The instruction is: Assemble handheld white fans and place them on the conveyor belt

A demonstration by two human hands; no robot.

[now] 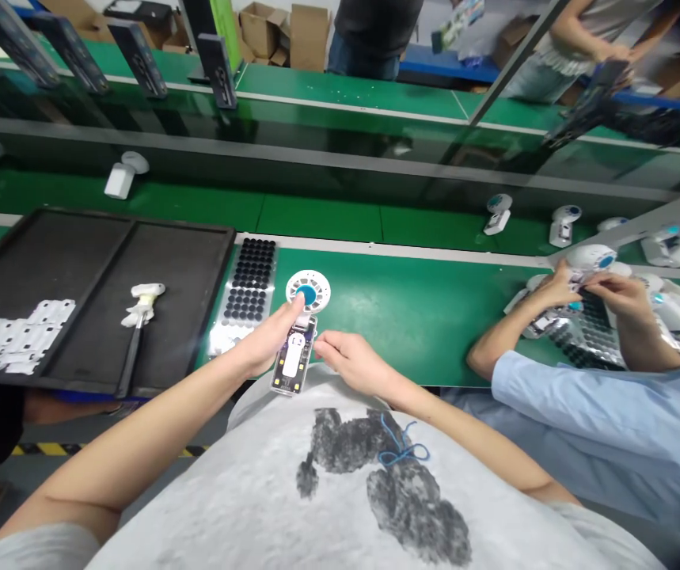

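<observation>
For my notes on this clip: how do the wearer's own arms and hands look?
The left hand and right hand are ungloved, with no wristwear visible. The forearms are bare; pale grey sleeves match the shirt, printed with dark blotches and carrying a blue bow.

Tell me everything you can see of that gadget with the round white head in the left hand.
The gadget has a slotted, plastic-looking round head with a blue centre. Its body looks clear, showing a dark board, a long white piece and small yellow squares. It is held head outward, the body slanting back towards the wearer. The left hand grips it, thumb on the head; the right hand is beside it, contact unclear.
</observation>
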